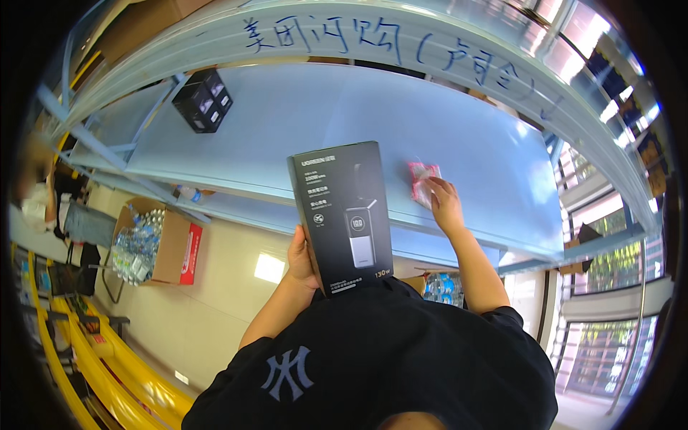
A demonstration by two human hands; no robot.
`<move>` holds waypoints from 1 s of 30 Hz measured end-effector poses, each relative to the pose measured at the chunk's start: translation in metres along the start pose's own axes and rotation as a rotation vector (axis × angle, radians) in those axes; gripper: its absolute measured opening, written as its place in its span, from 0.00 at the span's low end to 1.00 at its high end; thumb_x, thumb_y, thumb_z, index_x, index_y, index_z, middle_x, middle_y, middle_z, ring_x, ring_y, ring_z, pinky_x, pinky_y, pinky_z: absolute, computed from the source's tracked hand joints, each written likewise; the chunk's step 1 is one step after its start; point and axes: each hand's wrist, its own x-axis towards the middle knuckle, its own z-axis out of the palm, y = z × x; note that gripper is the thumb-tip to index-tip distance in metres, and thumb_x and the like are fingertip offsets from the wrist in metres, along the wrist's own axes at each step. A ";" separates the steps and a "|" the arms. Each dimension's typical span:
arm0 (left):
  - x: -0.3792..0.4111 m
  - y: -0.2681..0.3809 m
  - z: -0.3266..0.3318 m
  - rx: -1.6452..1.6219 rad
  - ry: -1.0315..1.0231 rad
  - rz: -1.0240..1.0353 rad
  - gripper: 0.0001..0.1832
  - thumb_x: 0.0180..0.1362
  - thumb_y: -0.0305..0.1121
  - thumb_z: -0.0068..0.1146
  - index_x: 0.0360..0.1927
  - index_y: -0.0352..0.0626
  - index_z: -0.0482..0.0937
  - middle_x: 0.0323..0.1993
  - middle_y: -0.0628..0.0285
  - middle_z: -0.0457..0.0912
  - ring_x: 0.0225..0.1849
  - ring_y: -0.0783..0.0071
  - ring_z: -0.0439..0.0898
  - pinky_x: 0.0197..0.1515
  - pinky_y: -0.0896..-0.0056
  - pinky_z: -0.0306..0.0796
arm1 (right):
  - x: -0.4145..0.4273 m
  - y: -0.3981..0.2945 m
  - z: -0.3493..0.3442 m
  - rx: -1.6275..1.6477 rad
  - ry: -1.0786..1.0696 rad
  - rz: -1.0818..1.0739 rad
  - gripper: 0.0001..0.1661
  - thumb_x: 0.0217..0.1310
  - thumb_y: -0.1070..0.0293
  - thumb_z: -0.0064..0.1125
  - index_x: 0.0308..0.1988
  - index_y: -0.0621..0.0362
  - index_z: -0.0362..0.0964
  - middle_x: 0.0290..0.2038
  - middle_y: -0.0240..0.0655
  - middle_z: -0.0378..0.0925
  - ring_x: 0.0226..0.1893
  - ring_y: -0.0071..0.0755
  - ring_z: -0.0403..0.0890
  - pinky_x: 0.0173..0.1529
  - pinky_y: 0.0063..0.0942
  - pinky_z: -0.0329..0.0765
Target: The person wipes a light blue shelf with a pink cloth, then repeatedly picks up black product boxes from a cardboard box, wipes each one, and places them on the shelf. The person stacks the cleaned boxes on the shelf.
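Note:
A black UGREEN power bank box (344, 215) stands upright before my chest, its printed front turned up to me. My left hand (302, 258) holds it by the lower left edge, most of the fingers hidden behind it. To the right, my right hand (445, 201) has its fingertips on a small pink-and-white plastic packet (420, 174) at the blue metal shelf (344, 107). The fingers are bent over the packet's right side, and whether it rests fully on the shelf is hard to tell.
Two dark boxes (204, 102) stand together at the shelf's far left. A shelf beam (333, 35) with handwriting crosses above. On the floor at left is an open carton (174, 247) of plastic bottles (137, 247), near yellow racking (107, 371). Another person (45, 199) is at the left edge.

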 end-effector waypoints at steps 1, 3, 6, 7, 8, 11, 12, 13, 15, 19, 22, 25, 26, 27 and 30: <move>0.002 -0.001 0.001 -0.009 0.023 0.013 0.34 0.58 0.60 0.36 0.59 0.45 0.62 0.54 0.55 0.69 0.55 0.58 0.70 0.54 0.52 0.67 | 0.008 0.008 0.004 -0.014 -0.006 -0.011 0.21 0.48 0.79 0.50 0.46 0.55 0.71 0.48 0.39 0.70 0.48 0.48 0.70 0.52 0.38 0.68; 0.005 -0.004 0.005 -0.030 0.068 0.036 0.34 0.58 0.60 0.36 0.59 0.45 0.62 0.55 0.55 0.68 0.55 0.58 0.70 0.54 0.51 0.67 | 0.015 0.017 0.013 -0.044 -0.052 0.008 0.22 0.48 0.79 0.51 0.47 0.55 0.70 0.50 0.38 0.70 0.50 0.47 0.69 0.54 0.37 0.67; 0.005 -0.008 0.006 -0.013 0.066 0.084 0.35 0.58 0.61 0.33 0.59 0.45 0.62 0.55 0.54 0.68 0.55 0.58 0.69 0.55 0.53 0.65 | 0.007 0.039 0.036 -0.078 -0.082 -0.064 0.19 0.51 0.74 0.53 0.46 0.49 0.72 0.52 0.38 0.69 0.52 0.45 0.68 0.54 0.37 0.67; 0.003 -0.008 0.004 -0.013 0.081 0.101 0.35 0.58 0.61 0.33 0.59 0.45 0.62 0.55 0.54 0.68 0.56 0.59 0.69 0.56 0.54 0.65 | 0.005 0.045 0.042 -0.083 -0.080 -0.067 0.18 0.51 0.73 0.53 0.45 0.49 0.73 0.52 0.38 0.70 0.52 0.45 0.69 0.54 0.37 0.68; 0.000 -0.007 0.003 -0.023 0.093 0.096 0.35 0.58 0.61 0.32 0.59 0.45 0.62 0.55 0.55 0.68 0.56 0.59 0.69 0.56 0.55 0.65 | 0.003 0.050 0.049 -0.089 -0.077 -0.067 0.17 0.52 0.72 0.54 0.44 0.49 0.74 0.51 0.38 0.70 0.52 0.44 0.69 0.54 0.37 0.68; -0.004 -0.002 0.001 -0.100 -0.081 0.108 0.35 0.57 0.61 0.34 0.59 0.45 0.62 0.55 0.55 0.68 0.55 0.60 0.69 0.56 0.55 0.65 | 0.003 0.050 0.053 -0.086 -0.072 -0.029 0.13 0.53 0.69 0.53 0.40 0.48 0.77 0.47 0.36 0.74 0.48 0.42 0.72 0.51 0.35 0.70; -0.004 0.001 0.000 -0.072 -0.097 0.121 0.34 0.57 0.61 0.35 0.58 0.45 0.63 0.55 0.55 0.68 0.55 0.60 0.69 0.56 0.55 0.65 | 0.007 0.050 0.051 -0.093 -0.086 -0.018 0.13 0.54 0.69 0.52 0.40 0.48 0.78 0.45 0.35 0.75 0.46 0.42 0.73 0.50 0.35 0.71; -0.005 0.005 -0.002 -0.044 -0.113 0.132 0.34 0.57 0.60 0.36 0.58 0.45 0.63 0.55 0.55 0.69 0.55 0.60 0.69 0.55 0.55 0.65 | 0.010 0.048 0.051 -0.100 -0.099 -0.006 0.13 0.54 0.69 0.51 0.40 0.47 0.78 0.44 0.34 0.76 0.44 0.42 0.74 0.49 0.35 0.72; -0.007 0.016 -0.005 -0.050 -0.135 0.141 0.34 0.57 0.60 0.37 0.58 0.45 0.63 0.54 0.56 0.69 0.55 0.60 0.70 0.55 0.55 0.66 | 0.016 0.039 0.054 -0.004 -0.049 0.198 0.11 0.55 0.70 0.51 0.39 0.52 0.78 0.37 0.37 0.78 0.37 0.31 0.77 0.43 0.28 0.74; -0.012 0.042 -0.010 -0.154 -0.132 0.139 0.33 0.57 0.59 0.39 0.57 0.45 0.64 0.54 0.56 0.69 0.55 0.60 0.70 0.55 0.55 0.66 | 0.026 0.012 0.060 0.904 0.153 0.767 0.11 0.61 0.69 0.49 0.38 0.62 0.75 0.33 0.33 0.77 0.30 0.19 0.75 0.34 0.17 0.71; -0.019 0.066 -0.023 -0.077 -0.053 0.121 0.33 0.57 0.59 0.38 0.57 0.45 0.65 0.54 0.56 0.69 0.55 0.60 0.69 0.55 0.55 0.66 | 0.038 -0.087 0.032 1.228 0.315 0.715 0.12 0.62 0.68 0.47 0.38 0.63 0.75 0.31 0.32 0.77 0.29 0.20 0.75 0.33 0.17 0.70; -0.027 0.087 -0.021 -0.096 0.085 0.083 0.32 0.58 0.56 0.37 0.58 0.42 0.63 0.54 0.52 0.68 0.55 0.57 0.69 0.56 0.51 0.64 | 0.036 -0.171 0.018 1.121 0.303 0.309 0.10 0.60 0.69 0.48 0.36 0.61 0.75 0.36 0.37 0.76 0.34 0.27 0.75 0.37 0.25 0.71; -0.030 0.090 -0.017 -0.128 0.135 0.079 0.32 0.58 0.54 0.36 0.58 0.40 0.61 0.54 0.50 0.68 0.55 0.55 0.68 0.56 0.50 0.64 | 0.032 -0.194 0.014 1.019 0.283 0.011 0.09 0.58 0.71 0.49 0.35 0.60 0.76 0.38 0.40 0.76 0.36 0.31 0.75 0.39 0.28 0.71; -0.033 0.098 -0.019 -0.076 0.091 0.085 0.33 0.58 0.56 0.37 0.58 0.42 0.61 0.55 0.52 0.67 0.56 0.56 0.68 0.56 0.51 0.63 | 0.033 -0.222 0.008 0.844 0.240 -0.263 0.08 0.55 0.71 0.51 0.33 0.58 0.76 0.39 0.41 0.75 0.37 0.35 0.75 0.41 0.32 0.70; -0.044 0.119 -0.035 0.044 0.001 0.067 0.35 0.57 0.60 0.37 0.60 0.44 0.59 0.57 0.53 0.66 0.57 0.57 0.67 0.58 0.52 0.62 | 0.035 -0.301 0.006 0.365 0.129 -0.807 0.07 0.47 0.66 0.57 0.31 0.48 0.78 0.46 0.37 0.74 0.46 0.40 0.73 0.48 0.39 0.67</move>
